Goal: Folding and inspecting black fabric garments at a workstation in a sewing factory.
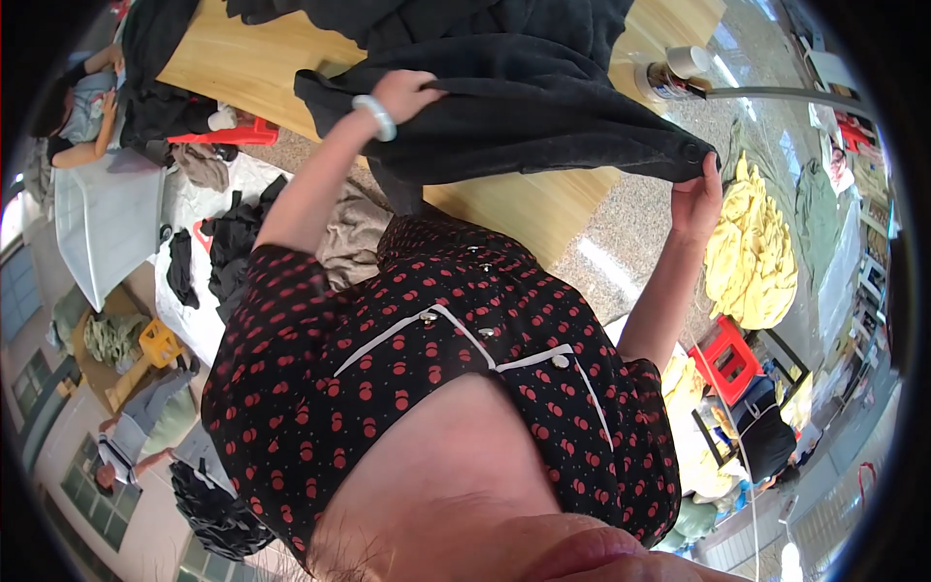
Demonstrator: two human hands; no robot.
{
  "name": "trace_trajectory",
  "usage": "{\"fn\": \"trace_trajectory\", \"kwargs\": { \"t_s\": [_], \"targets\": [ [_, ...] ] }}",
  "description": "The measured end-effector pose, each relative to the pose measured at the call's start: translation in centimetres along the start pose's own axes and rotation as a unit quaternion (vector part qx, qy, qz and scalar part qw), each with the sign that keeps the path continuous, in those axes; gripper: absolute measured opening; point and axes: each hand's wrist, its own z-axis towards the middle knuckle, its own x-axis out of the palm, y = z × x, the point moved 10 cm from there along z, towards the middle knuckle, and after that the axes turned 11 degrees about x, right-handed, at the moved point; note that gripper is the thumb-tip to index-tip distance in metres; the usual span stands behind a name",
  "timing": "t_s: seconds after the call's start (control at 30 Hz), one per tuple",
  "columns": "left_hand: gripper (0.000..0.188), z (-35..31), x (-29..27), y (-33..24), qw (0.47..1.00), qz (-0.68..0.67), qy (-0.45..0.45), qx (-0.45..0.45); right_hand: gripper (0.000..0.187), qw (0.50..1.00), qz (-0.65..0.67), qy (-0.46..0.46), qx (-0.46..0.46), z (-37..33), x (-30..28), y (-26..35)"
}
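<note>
A black garment [543,121] is stretched sideways in front of me, over the near part of the wooden table. My right hand [696,202] pinches its right corner, thumb on top, close to a round dark button [690,151]. Farther left, my left hand [402,95], with a pale bangle at the wrist, lies over the cloth with its fingers closed on a fold. The garment's left end sticks out past that hand, and part of it hangs below the table edge. Whether it is trousers or a jacket I cannot tell.
More dark cloth [485,21] is heaped on the wooden table [252,58] at the far side. A cup [687,62] and a jar [659,81] stand right of it. A yellow cloth pile [752,252] and red stool [727,361] are at right. Other people sit at left.
</note>
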Motion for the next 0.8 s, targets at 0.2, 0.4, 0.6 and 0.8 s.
{"fn": "trace_trajectory", "kwargs": {
  "t_s": [0.2, 0.4, 0.6, 0.8],
  "targets": [
    [0.023, -6.9, -7.9, -4.5, 0.804, -0.573, -0.036, -0.153, 0.025, 0.988, -0.150, -0.013, -0.034, -3.5, 0.7, 3.6],
    [0.039, -6.4, 0.3, 8.3, 0.949, -0.241, -0.005, -0.206, 0.023, 0.940, -0.324, -0.095, 0.046, 3.7, -3.6, -6.1],
    [0.023, -3.2, 2.3, 4.0, 0.979, 0.176, 0.060, -0.083, 0.019, 0.718, -0.659, -0.168, -0.149, 3.5, -0.2, -7.9],
    [0.024, 3.9, 7.4, -2.6, 0.998, 0.047, 0.036, 0.025, 0.027, 0.672, -0.694, 0.070, -0.249, 1.7, 9.0, -13.0]
  ]
}}
